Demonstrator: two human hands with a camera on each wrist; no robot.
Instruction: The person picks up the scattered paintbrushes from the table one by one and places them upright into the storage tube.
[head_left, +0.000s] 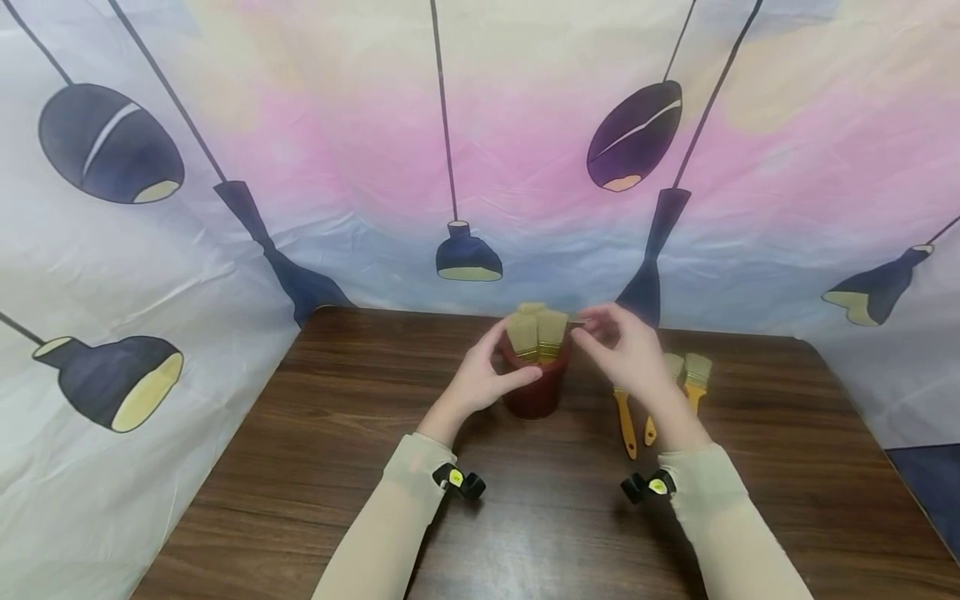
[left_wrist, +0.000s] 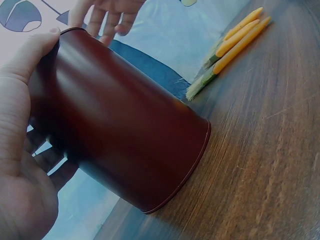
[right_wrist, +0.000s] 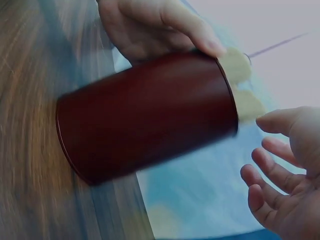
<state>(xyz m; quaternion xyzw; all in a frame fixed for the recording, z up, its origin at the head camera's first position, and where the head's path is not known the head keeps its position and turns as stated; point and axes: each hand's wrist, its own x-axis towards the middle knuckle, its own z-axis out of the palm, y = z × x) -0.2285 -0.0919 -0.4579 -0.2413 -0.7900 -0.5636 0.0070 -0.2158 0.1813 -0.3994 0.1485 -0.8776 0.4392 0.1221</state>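
Observation:
A dark red, leather-look cup (left_wrist: 120,120) stands upright on the table, holding several flat paintbrushes (head_left: 537,329) with pale bristles up and metal ferrules at rim height. My left hand (head_left: 483,375) grips the cup from the left, thumb over the near side of the rim and fingers round the far side. At the right of the rim is my right hand (head_left: 618,342), its fingers loosely bent and spread. In the right wrist view its thumb tip reaches right to the bristles (right_wrist: 250,106). The handles in the cup are hidden by its wall.
To the right of the cup, three more paintbrushes (left_wrist: 242,45) with orange handles lie on the brown wooden table (head_left: 360,450), partly behind my right forearm in the head view. A cloth backdrop (head_left: 360,150) printed with hanging lamps rises behind the table's far edge.

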